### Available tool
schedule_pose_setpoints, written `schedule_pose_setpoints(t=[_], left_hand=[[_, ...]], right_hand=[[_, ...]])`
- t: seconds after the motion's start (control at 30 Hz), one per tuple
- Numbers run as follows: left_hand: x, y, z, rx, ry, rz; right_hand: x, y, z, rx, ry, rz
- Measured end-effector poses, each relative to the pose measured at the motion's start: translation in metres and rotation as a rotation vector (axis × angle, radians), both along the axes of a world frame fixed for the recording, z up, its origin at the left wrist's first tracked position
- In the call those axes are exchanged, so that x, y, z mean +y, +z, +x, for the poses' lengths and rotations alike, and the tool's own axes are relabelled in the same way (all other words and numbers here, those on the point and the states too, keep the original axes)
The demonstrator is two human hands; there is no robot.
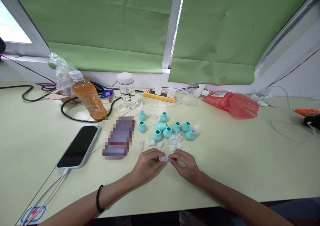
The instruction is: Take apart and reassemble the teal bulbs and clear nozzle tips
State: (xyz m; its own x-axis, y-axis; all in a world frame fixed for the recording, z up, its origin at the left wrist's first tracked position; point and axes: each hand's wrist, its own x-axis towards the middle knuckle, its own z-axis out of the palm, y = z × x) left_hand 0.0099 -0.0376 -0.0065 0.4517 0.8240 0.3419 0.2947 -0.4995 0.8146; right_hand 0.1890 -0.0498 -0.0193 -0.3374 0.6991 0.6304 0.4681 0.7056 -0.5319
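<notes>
Nine teal bulbs (167,132) are on the counter (237,152). Among them lie small clear caps (172,148), roughly ten, too blurred to count surely. One more clear cap (163,158) is pinched apart from them. There is one phone (78,146), one orange drink bottle (88,97), one lidded glass jar (126,92), one yellow power strip (158,95) and one red bubble-wrap bag (231,104).

Both forearms are bare, with a thin black band (99,198) round the wrist of the left hand (146,166).

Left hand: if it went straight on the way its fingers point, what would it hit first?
The left hand points rightward. First comes the small clear piece it pinches, then, seemingly touching that piece, the right hand.
</notes>
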Motion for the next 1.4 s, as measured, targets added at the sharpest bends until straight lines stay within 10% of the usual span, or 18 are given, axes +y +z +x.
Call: schedule_pose_setpoints(t=[0.7, 1.4], left_hand=[[-0.001, 0.003, 0.0, -0.029, -0.001, -0.006], [-0.002, 0.001, -0.001, -0.03, 0.017, 0.121]], right_hand=[[-0.002, 0.006, 0.001, -0.104, -0.02, 0.146], [-0.005, 0.014, -0.004, -0.059, 0.035, -0.104]])
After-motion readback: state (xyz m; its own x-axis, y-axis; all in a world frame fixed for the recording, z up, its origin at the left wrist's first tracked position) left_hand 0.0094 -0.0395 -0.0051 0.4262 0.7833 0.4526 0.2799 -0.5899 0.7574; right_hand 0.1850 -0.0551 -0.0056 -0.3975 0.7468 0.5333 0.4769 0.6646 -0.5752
